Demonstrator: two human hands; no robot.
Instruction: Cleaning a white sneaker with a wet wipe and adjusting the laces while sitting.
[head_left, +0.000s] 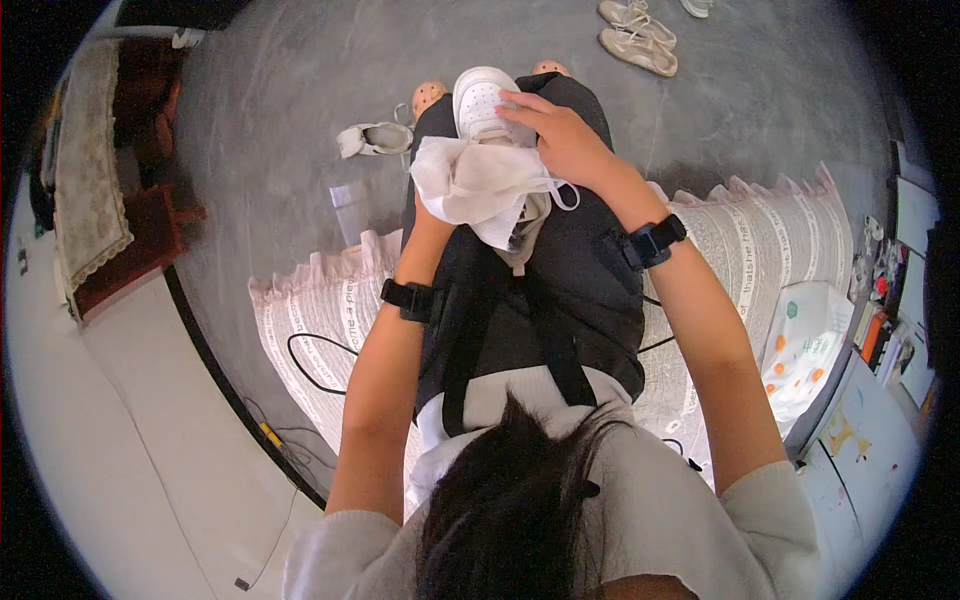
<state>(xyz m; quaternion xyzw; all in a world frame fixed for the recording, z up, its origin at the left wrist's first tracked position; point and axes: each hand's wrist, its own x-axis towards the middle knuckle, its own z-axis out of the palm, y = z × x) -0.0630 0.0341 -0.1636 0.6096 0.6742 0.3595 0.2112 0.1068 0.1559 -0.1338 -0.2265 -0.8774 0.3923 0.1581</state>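
Note:
A white sneaker (478, 101) with a perforated toe lies over my lap, its toe pointing away from me. My right hand (566, 139) rests on the side of its toe, fingers spread a little. Bunched over the middle of the shoe is a white cloth (480, 176), and my left hand (433, 214) is at the cloth's left end, its fingers mostly hidden beneath it. A white lace (566, 195) loops out by my right wrist. The shoe's opening shows partly below the cloth.
Another white shoe (379, 139) lies on the grey floor at the left, near a clear plastic container (349, 214). Beige lace-up shoes (637, 51) stand farther off at the right. I sit on a ruffled, printed cover (780, 232) with a white plastic bag (806, 349) on it.

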